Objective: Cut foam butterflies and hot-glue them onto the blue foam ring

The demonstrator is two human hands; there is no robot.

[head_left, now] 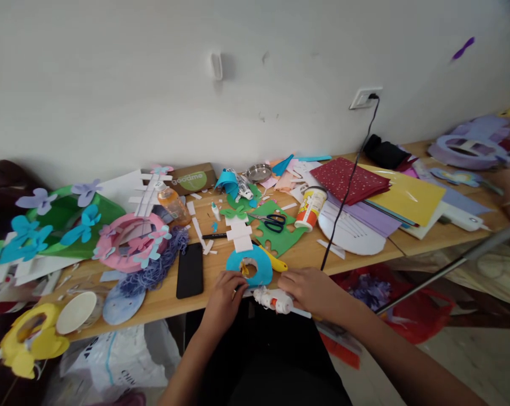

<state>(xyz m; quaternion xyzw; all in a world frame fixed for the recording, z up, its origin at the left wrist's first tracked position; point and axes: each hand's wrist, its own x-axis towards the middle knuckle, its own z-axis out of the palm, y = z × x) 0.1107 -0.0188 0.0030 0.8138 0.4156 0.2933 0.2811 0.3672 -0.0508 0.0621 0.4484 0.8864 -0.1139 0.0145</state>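
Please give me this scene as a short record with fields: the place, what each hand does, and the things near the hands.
place: wooden table against a white wall, covered with craft pieces
left hand: fingers rest on the edge of a blue foam ring
right hand: lies on the table edge beside a white glue gun; whether it grips the gun cannot be told
near the hands: black phone, scissors on a green foam sheet, glue bottle
further left: pink foam ring with small flowers
cable: black cable runs from the wall socket to the table edge
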